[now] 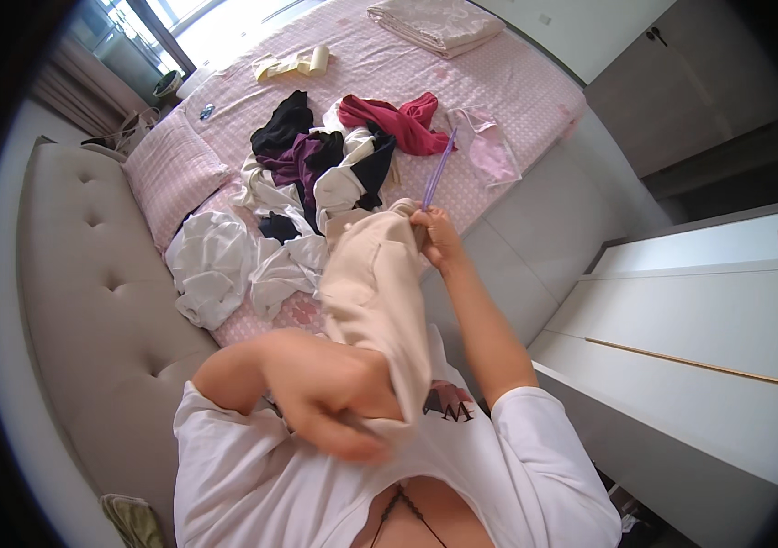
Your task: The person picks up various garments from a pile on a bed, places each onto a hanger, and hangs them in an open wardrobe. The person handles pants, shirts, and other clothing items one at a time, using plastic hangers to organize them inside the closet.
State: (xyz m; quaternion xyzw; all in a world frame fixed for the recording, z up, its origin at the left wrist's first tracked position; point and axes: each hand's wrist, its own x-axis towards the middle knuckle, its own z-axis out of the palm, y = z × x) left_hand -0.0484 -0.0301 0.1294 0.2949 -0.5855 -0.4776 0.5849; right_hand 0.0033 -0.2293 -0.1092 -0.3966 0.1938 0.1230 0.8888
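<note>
A beige garment (370, 279) stretches from the bed's edge toward my chest; its kind is not clear. My right hand (440, 239) is closed at its upper end, gripping the cloth together with a thin purple clothes hanger (441, 169) that points away from me. At the lower end of the cloth, close to my chest, is my left hand (338, 402). Motion smears its fingers, and part of it lies behind the fabric, so its grip is unclear. Beyond the garment, white clothes (211, 265) lie crumpled on the bed.
On the pink patterned bed (535, 100) lies a heap of black, purple (293, 163), white and red clothes (402, 123). A pink pillow (174, 178) leans by the tufted headboard (101, 301) at left. Folded bedding (439, 26) sits at the far end. A white cabinet (699, 338) stands at right.
</note>
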